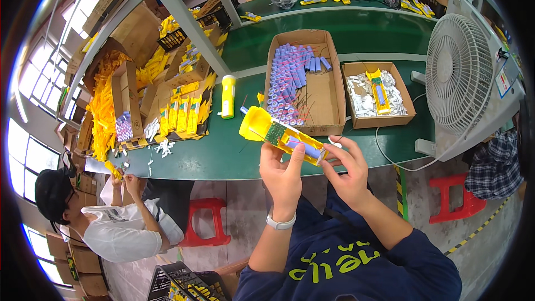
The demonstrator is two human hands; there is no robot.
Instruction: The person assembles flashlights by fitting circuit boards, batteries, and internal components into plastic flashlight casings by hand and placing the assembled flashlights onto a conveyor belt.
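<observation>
My left hand [281, 181], with a white band at the wrist, grips a yellow plastic half casing [255, 124] from below, its thumb over the near side. Inside the casing lie a green circuit board [274, 133] and a blue-purple cylindrical battery [304, 146]. My right hand [350, 170] is at the casing's right end, its fingers bent around a small white piece [335, 144]; the fingertips partly hide that piece and the casing's end. Just beyond my hands stands a cardboard box [326, 97] with rows of batteries and loose red and black wires.
Right of it, a smaller box [401, 118] holds white parts and a yellow casing. A white fan [460, 72] stands at the right, its cable crossing the green bench [245, 164]. A yellow flashlight [228, 97] stands upright. At left, a co-worker [122, 226] handles a yellow piece.
</observation>
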